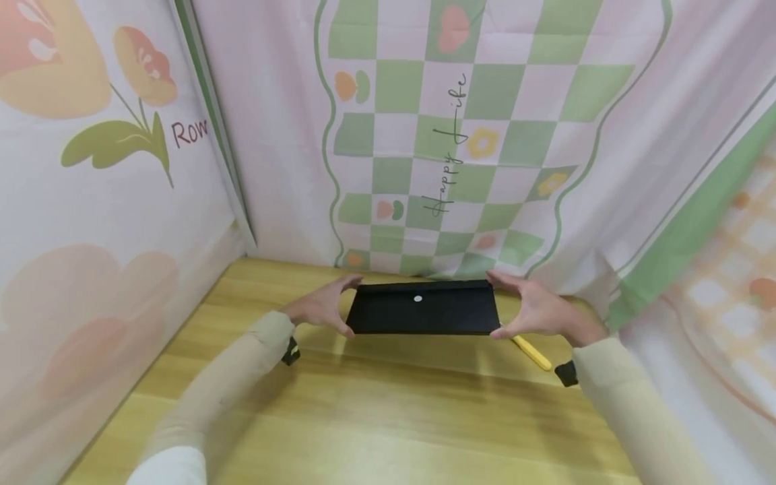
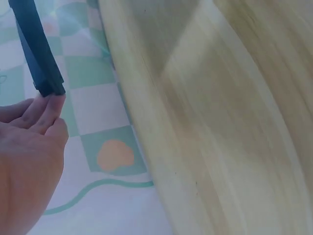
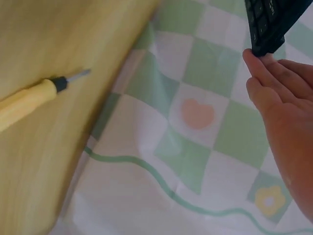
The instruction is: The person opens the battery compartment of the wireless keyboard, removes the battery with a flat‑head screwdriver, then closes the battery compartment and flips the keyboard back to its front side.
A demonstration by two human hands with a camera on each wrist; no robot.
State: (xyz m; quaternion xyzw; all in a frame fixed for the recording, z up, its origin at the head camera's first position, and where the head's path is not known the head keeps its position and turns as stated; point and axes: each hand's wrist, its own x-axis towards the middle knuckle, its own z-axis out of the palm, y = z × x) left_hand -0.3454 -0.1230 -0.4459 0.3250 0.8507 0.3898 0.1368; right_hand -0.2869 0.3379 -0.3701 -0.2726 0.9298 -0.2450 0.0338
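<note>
Two hands, one load. I had the left hand (image 1: 320, 305) and the right hand (image 1: 538, 310) spread wide, thumb to fingers, each gripping one short end of a flat, rectangular black keyboard (image 1: 388, 316). It was held clear of the pale wooden counter (image 1: 364, 411), just in front of the white cloth curtain printed with green checks (image 1: 397, 87). Head view: plain side towards me, with a small white oval mark (image 1: 417, 298). Right wrist view: keys on the far side. Whether the far edge touched cloth, I couldn't tell.

Handling, as I judged it: equal pressure at both ends, wrists turned together, long edges level. A slack thumb on one side could have let that end swing down. The slim yellow-handled screwdriver (image 1: 533, 353) lay on the counter near the right thumb; I reckoned any lowering there needed care, or the edge might catch its handle.
</note>
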